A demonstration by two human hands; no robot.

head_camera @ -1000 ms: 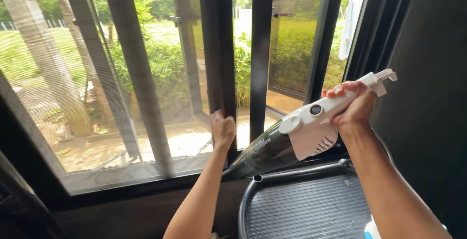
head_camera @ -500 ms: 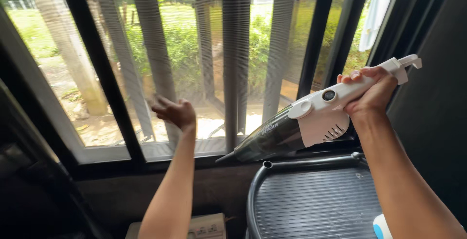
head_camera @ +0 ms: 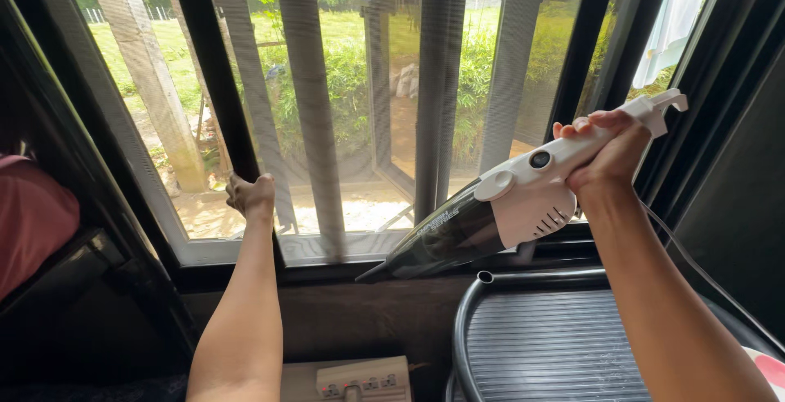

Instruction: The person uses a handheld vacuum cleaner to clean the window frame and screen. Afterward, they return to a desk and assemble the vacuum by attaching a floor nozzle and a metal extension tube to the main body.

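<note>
Right hand (head_camera: 609, 157) is clenched round the white handle of a handheld vacuum (head_camera: 491, 218), held tilted with its dark nozzle pointing down-left, tip just above the window sill (head_camera: 343, 248). Left hand (head_camera: 250, 195) grips the black window frame bar (head_camera: 214, 75) left of the vacuum, fingers curled on it, just above the sill. Below the vacuum: a ribbed dark tray with a tube rim (head_camera: 540, 341), and left of that a beige power strip (head_camera: 360, 379)

Grey ribbed tray (head_camera: 540, 345) below the sill, beige power strip (head_camera: 364, 379), pink cushion (head_camera: 33, 222) at left
</note>
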